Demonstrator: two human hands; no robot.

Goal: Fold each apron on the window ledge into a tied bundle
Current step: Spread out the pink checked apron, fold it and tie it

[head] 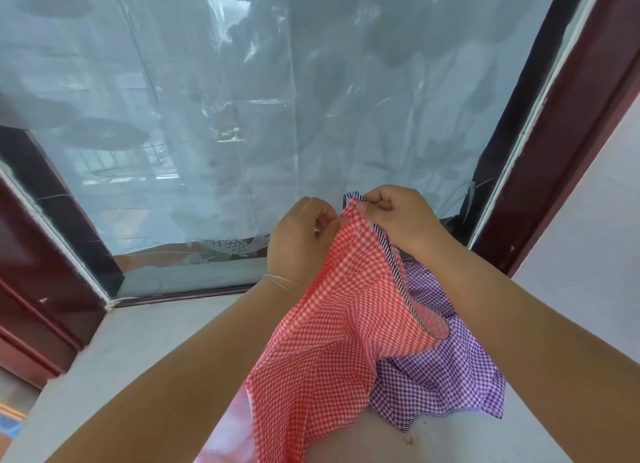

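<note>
1. Frosted film covers the window pane (pixel 207 116) ahead of you, with a fish motif etched along its lower edge, and dark red frames stand at either side of the grey window ledge (pixel 145 345).
2. You hold the red gingham apron (pixel 329 324) up off the ledge, its lower part hanging down towards you.
3. Your left hand (pixel 298 241) pinches the apron's top edge with thumb and curled fingers.
4. Your right hand (pixel 394 216) is clamped on the same edge just beside it, where the navy-striped binding (pixel 393 254) and a loop of strap meet.
5. Gripping so close together at one corner looks like a way to find and straighten the top hem before the first fold.
6. A purple gingham apron (pixel 446 369) lies crumpled on the ledge under your right forearm, not yet folded.
7. No brand, label or readable writing shows on either apron or on the window.
</note>
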